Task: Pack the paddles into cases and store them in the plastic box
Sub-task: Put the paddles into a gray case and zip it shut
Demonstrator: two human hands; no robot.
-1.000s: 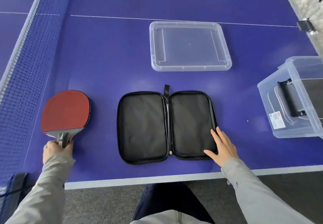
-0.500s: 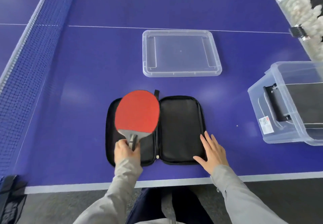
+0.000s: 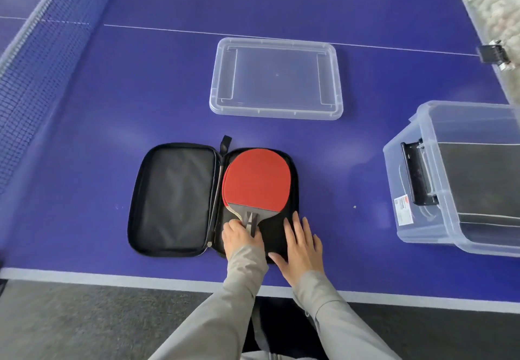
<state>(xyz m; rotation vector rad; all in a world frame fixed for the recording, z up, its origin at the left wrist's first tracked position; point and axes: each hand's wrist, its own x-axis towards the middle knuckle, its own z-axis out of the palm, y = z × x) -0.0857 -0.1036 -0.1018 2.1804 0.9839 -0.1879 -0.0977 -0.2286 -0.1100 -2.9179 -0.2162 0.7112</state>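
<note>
Paddle [image 3: 257, 179] is being shifted into case [image 3: 174, 199] half at 3 o'clock | handle [image 3: 251, 220] being pinched by left grip [image 3: 242, 237] | right grip [image 3: 301, 247] spread flat | closing next

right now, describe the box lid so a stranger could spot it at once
On the blue table tennis table, look just beyond the open black case. The lid lies flat there, shallow and clear, unlike the deep box at the right.

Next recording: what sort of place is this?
Likely a table tennis room: a blue table with white lines, a dark mesh net along its left side, and what look like small white balls at top right.
</note>
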